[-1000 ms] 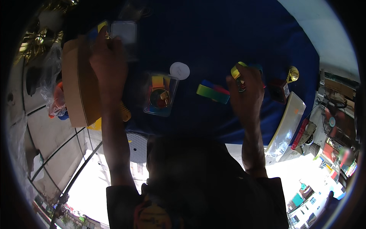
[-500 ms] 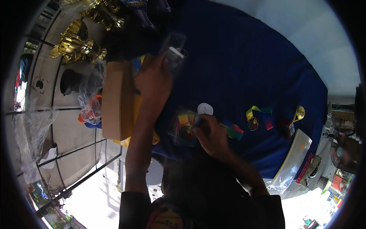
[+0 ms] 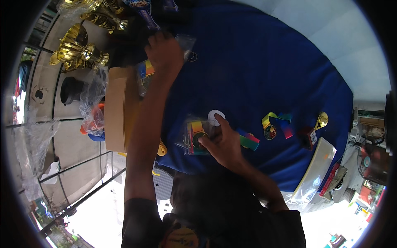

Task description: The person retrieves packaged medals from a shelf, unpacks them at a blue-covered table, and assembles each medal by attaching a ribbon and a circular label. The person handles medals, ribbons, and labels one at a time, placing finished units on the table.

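My left hand (image 3: 165,53) is at the far left of the table, fingers curled downward beside a clear plastic sleeve (image 3: 186,41) with a thin metal ring (image 3: 191,56) near it. Whatever those fingers grip, if anything, is hidden. Closer to me, my right hand (image 3: 226,144) has thumb and index finger spread. Its thumb rests on a bagged medal (image 3: 199,138) with a yellow-and-red ribbon; the index fingertip meets a white round disc (image 3: 215,115). Another bagged ribbon (image 3: 147,69) in yellow, red and blue lies beside my left forearm.
An open cardboard box (image 3: 116,111) stands left of my left forearm. Gold trophy cups (image 3: 76,45) are beyond it. Right of my right hand lie a folded ribbon (image 3: 249,140), a medal (image 3: 270,131), a small gold trophy (image 3: 321,120) and a plastic-wrapped stack (image 3: 316,169) on blue cloth (image 3: 256,74).
My left hand has moved farther away and slightly left, and the plastic sleeve now shows beside it. My right thumb and index finger have spread from a pinch over the bagged medal and disc.
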Demonstrator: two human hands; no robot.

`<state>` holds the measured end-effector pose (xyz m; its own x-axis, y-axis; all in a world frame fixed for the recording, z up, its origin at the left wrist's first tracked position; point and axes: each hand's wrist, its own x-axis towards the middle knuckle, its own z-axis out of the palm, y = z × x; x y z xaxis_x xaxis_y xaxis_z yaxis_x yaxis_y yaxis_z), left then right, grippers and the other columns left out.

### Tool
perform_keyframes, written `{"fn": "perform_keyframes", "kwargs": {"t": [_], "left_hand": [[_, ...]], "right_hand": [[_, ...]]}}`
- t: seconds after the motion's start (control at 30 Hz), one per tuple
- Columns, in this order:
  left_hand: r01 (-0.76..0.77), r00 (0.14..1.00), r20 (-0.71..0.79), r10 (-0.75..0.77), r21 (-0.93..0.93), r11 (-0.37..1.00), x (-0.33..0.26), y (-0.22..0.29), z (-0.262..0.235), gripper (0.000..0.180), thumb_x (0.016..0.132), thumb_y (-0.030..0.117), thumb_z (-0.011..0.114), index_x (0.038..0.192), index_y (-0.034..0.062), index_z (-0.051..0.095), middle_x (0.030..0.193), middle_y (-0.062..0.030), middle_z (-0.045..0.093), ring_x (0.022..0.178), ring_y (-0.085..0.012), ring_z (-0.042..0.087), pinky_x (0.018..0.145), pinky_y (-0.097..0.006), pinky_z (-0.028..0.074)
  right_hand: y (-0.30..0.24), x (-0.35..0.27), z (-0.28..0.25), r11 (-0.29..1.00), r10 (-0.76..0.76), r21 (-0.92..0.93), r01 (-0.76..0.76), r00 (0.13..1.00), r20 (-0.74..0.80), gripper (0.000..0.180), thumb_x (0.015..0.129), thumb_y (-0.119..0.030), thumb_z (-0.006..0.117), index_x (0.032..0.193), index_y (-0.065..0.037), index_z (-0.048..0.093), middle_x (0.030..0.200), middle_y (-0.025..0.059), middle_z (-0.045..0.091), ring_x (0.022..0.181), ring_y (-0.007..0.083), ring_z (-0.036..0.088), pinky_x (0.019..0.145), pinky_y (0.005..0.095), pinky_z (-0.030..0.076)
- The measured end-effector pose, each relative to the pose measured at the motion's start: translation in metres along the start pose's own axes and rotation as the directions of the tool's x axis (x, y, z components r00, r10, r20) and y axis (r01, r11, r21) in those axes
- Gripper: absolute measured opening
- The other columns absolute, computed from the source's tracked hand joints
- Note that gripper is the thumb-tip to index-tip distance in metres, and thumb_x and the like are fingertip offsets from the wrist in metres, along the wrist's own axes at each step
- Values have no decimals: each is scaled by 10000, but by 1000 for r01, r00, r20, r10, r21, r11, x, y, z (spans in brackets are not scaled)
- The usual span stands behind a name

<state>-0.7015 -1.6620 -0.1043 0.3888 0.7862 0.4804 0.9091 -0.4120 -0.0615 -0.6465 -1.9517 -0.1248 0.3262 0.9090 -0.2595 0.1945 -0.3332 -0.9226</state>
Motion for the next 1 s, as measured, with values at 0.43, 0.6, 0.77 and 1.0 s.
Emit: {"fn": "perform_keyframes", "kwargs": {"t": [0.43, 0.6, 0.77, 1.0], "left_hand": [[194, 871, 410, 270, -792, 579, -203, 49, -152, 717, 977, 271, 639, 1491, -132, 344, 1472, -418, 372, 1265, -556, 535, 1017, -511, 515], [103, 848, 390, 359, -785, 611, -210, 66, -157, 788, 963, 324, 642, 1488, -161, 309, 1497, -425, 341, 1282, -558, 523, 996, -517, 534], [184, 799, 407, 442, -866, 465, -220, 80, -157, 763, 967, 282, 602, 1497, -163, 282, 1497, -415, 347, 1316, -554, 486, 1065, -540, 470], [489, 778, 394, 490, -869, -78, -222, 78, -151, 756, 999, 251, 504, 1544, -153, 170, 1531, -374, 306, 1445, -481, 370, 1191, -507, 325]], "right_hand": [[0, -19, -26, 572, -34, 818, 55, 999, -43, 457, 1095, -260, 462, 1477, -13, 418, 1361, 150, 585, 1270, 222, 584, 1053, 380, 497], [6, -40, -36, 723, 11, 691, -4, 1000, -6, 607, 1114, -443, 270, 1521, -9, 388, 1449, 161, 527, 1351, 276, 525, 1121, 435, 443], [15, -54, -40, 689, 72, 724, 17, 993, -92, 582, 1102, -402, 335, 1515, 4, 394, 1430, 138, 540, 1294, 262, 570, 1099, 403, 454], [17, -66, -47, 762, 223, 648, -16, 945, -239, 430, 1096, -305, 406, 1420, -48, 522, 1307, 98, 571, 1090, 210, 626, 950, 312, 472]]}}
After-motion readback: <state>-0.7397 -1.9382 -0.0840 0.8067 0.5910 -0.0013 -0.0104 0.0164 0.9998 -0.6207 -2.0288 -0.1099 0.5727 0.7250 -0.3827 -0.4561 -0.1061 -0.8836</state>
